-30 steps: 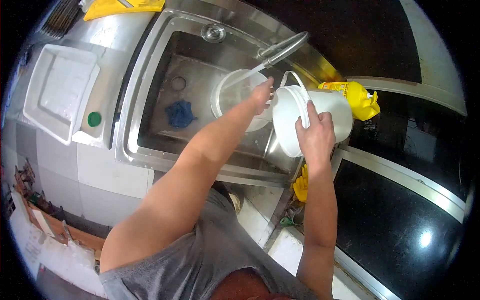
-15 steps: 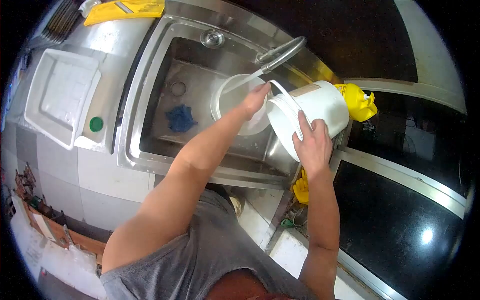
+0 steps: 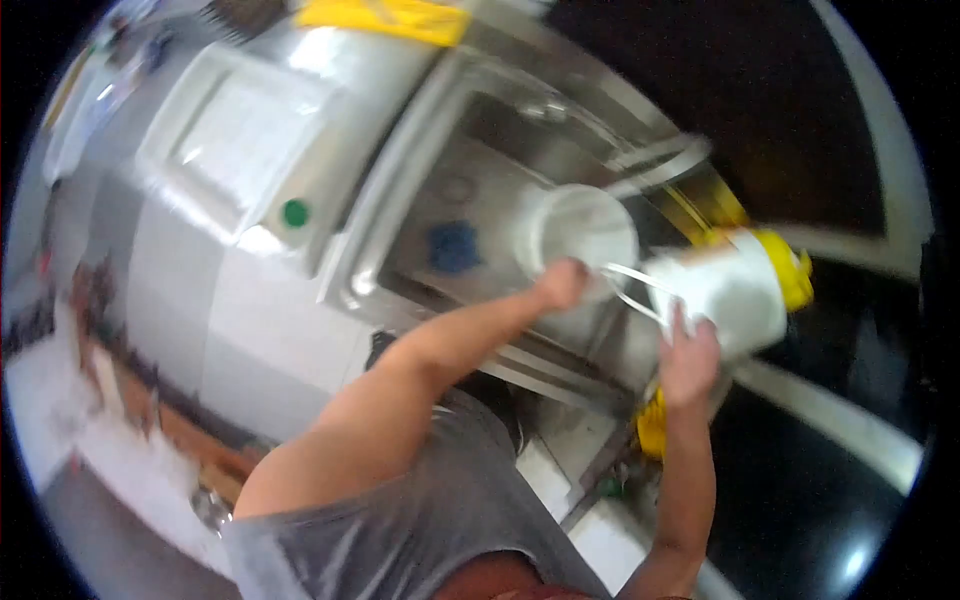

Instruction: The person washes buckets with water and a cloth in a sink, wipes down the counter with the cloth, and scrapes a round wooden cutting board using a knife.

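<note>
My left hand (image 3: 563, 284) is closed round the end of a thin white bail handle (image 3: 628, 271), over the sink's near edge. That handle belongs to a white bucket (image 3: 738, 292) lying tilted at the sink's right end. Against the bucket's near side, by the rim, rests my right hand (image 3: 690, 362), gripping it; its thumb is hard to make out. A second white bucket (image 3: 588, 222) stands in the sink, below the faucet (image 3: 665, 165) and just beyond my left hand. Motion blur softens the whole picture.
The steel sink (image 3: 375, 215) also holds a blue cloth (image 3: 452, 246). On the left counter are a white tub (image 3: 165, 150), a green cap (image 3: 295, 213) and a yellow slicer (image 3: 390, 18). A yellow bottle (image 3: 790, 270) sits behind the tilted bucket; yellow gloves (image 3: 652, 425) hang below.
The view has swung, so the scene sits further right and lower. The handle now stretches out from the tilted bucket towards my left hand. My right hand stays at that bucket.
</note>
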Available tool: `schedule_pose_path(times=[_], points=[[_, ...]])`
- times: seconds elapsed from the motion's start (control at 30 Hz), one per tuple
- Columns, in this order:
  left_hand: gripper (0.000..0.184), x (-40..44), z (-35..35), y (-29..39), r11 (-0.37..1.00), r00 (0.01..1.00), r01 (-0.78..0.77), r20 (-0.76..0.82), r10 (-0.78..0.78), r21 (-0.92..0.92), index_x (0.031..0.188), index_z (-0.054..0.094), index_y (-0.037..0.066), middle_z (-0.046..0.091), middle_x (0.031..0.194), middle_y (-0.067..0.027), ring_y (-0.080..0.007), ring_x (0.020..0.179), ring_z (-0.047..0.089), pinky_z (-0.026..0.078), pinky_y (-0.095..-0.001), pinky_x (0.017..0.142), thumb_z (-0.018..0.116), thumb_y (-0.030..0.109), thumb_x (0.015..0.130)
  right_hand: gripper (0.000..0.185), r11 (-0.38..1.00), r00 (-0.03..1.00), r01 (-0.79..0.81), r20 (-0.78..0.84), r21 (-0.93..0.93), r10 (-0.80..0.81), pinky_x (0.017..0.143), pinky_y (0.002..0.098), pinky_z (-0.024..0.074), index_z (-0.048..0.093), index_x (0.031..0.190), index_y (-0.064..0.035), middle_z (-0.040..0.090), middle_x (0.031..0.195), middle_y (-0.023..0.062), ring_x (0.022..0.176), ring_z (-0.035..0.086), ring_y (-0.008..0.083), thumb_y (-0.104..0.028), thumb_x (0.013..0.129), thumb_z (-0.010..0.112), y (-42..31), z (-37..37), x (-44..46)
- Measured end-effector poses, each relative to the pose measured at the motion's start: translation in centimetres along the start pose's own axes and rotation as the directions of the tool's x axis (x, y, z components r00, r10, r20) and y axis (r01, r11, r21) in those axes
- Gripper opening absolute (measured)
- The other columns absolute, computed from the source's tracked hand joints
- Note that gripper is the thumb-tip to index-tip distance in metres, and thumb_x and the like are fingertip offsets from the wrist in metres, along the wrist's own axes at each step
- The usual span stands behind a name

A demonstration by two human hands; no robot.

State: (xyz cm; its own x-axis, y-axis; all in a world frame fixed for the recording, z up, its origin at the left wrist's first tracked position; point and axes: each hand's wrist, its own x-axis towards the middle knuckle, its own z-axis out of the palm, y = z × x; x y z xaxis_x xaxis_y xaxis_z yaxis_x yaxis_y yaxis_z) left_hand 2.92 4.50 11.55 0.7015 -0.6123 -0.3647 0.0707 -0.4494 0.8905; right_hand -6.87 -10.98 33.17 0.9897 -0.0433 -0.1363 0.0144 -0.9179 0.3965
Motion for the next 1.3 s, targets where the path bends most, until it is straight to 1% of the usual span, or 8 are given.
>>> schedule_pose_path(times=[0.13, 0.6, 0.67, 0.73, 0.87, 1.0, 1.13, 1.3], points=[[0.044, -2.3, -0.7, 1.0, 0.6, 0.939, 0.342, 0.286, -0.19, -0.723, 0.124, 0.052, 0.007, 0.058, 0.115, -0.0111, -0.0235, 0.095, 0.057, 0.047, -0.0376, 0.085, 0.043, 0.039, 0.096, 0.044, 0.977, 0.963, 0.214, -0.175, 0.022, -0.207, 0.062, 0.0403, 0.0425, 0.058, 0.123, -0.0087, 0.051, 0.079, 0.0096, 0.076, 0.052, 0.0286, -0.006, 0.08, 0.054, -1.7, -0.2, -1.8], [0.061, -5.3, 6.1, 3.3, 0.011, 0.869, 0.369, 0.341, -0.359, -0.929, 0.133, 0.038, -0.005, 0.051, 0.126, -0.0158, -0.0321, 0.114, 0.051, 0.042, -0.0495, 0.096, 0.039, 0.045, 0.098, 0.035, 0.903, 0.832, 0.412, -0.352, -0.125, -0.428, 0.069, 0.0294, 0.0388, 0.057, 0.113, -0.0057, 0.05, 0.085, 0.0051, 0.079, 0.047, 0.0197, -0.015, 0.08, 0.051, -3.5, 4.0, -9.7], [0.045, 1.2, 14.3, -9.6, 0.448, 0.994, 0.105, 0.112, -0.012, -0.888, 0.128, 0.046, -0.003, 0.057, 0.121, -0.0161, -0.0305, 0.108, 0.057, 0.046, -0.0463, 0.094, 0.035, 0.031, 0.101, 0.031, 0.903, 0.839, 0.416, -0.338, -0.106, -0.426, 0.07, 0.0297, 0.0389, 0.06, 0.104, -0.0028, 0.05, 0.087, 0.0066, 0.081, 0.047, 0.0199, -0.016, 0.077, 0.054, -4.1, 4.3, -9.5], [0.04, -2.2, 13.1, -2.3, -0.099, 0.926, 0.334, 0.346, -0.153, -0.937, 0.127, 0.048, -0.002, 0.059, 0.119, -0.0162, -0.0307, 0.106, 0.059, 0.049, -0.0448, 0.093, 0.032, 0.024, 0.101, 0.028, 0.901, 0.872, 0.418, -0.227, -0.115, -0.433, 0.07, 0.0298, 0.0392, 0.062, 0.098, -0.0024, 0.05, 0.089, 0.0072, 0.082, 0.047, 0.0201, -0.016, 0.075, 0.054, -4.8, 4.6, -9.9], [0.038, -0.7, 17.4, -7.6, 0.562, 0.975, -0.068, 0.065, 0.213, -0.824, 0.128, 0.048, -0.001, 0.057, 0.124, -0.0144, -0.0278, 0.109, 0.058, 0.048, -0.04, 0.095, 0.035, 0.02, 0.099, 0.032, 0.917, 0.891, 0.385, -0.218, -0.103, -0.399, 0.074, 0.0317, 0.04, 0.06, 0.108, -0.0043, 0.053, 0.093, 0.007, 0.085, 0.048, 0.0215, -0.017, 0.08, 0.051, -4.7, 6.2, -10.6], [0.042, -1.5, 15.7, -4.1, 0.456, 0.989, -0.017, 0.051, 0.136, -0.89, 0.134, 0.042, -0.001, 0.051, 0.133, -0.0162, -0.0298, 0.115, 0.055, 0.044, -0.0422, 0.099, 0.034, 0.02, 0.099, 0.043, 0.886, 0.945, 0.254, -0.295, 0.389, -0.142, 0.087, 0.0386, 0.0409, 0.058, 0.116, -0.0032, 0.052, 0.11, 0.0119, 0.102, 0.05, 0.0295, -0.019, 0.076, 0.066, -2.5, 5.6, -13.1], [0.045, -2.5, 15.7, -1.1, 0.054, 0.99, 0.142, 0.141, -0.009, -0.988, 0.141, 0.034, 0.001, 0.045, 0.14, -0.0158, -0.0318, 0.12, 0.052, 0.043, -0.0446, 0.102, 0.031, 0.022, 0.101, 0.047, 0.234, 0.727, -0.273, 0.041, 0.933, 0.686, 0.095, 0.0419, 0.0398, 0.047, 0.127, -0.002, 0.051, 0.121, 0.0146, 0.109, 0.05, 0.0316, -0.021, 0.087, 0.063, -2.8, 9.9, -16.0], [0.039, -4.2, 17.3, 3.5, 0.601, 0.992, 0.012, -0.065, -0.108, -0.799, 0.126, 0.05, -0.003, 0.058, 0.123, -0.0141, -0.027, 0.108, 0.06, 0.051, -0.0417, 0.09, 0.05, 0.023, 0.097, 0.061, -0.688, 0.513, -0.025, 0.6, 0.725, 0.613, 0.106, 0.0397, 0.0337, 0.029, 0.14, 0.0015, 0.038, 0.141, 0.0176, 0.126, 0.043, 0.0293, -0.036, 0.097, 0.048, -2.5, 13.2, -12.5]])
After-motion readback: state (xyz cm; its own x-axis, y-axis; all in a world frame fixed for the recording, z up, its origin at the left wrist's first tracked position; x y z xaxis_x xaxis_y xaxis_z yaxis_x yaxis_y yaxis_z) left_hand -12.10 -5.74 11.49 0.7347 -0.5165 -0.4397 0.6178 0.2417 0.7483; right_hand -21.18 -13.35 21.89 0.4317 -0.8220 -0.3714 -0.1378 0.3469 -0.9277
